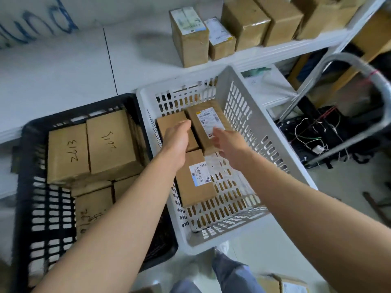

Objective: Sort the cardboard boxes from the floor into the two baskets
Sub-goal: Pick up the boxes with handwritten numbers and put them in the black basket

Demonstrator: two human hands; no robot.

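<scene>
both hands are reached into the white basket [223, 84] at centre frame. the left hand [176, 140] is laid on a plain box [167, 120], fingers stretched forward along its top, nothing clasped. the right hand [229, 144] is blurred at the near end of a labelled box [206, 123], fingers loosely spread against it; a hold cannot be told. a third box [194, 187] is seen lower down. at left, the black basket [21, 157] is packed with numbered boxes [110, 142].

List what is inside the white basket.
Three cardboard boxes: plain box under the left hand, labelled box at the right hand, nearer labelled box. Anything beneath is hidden.
</scene>
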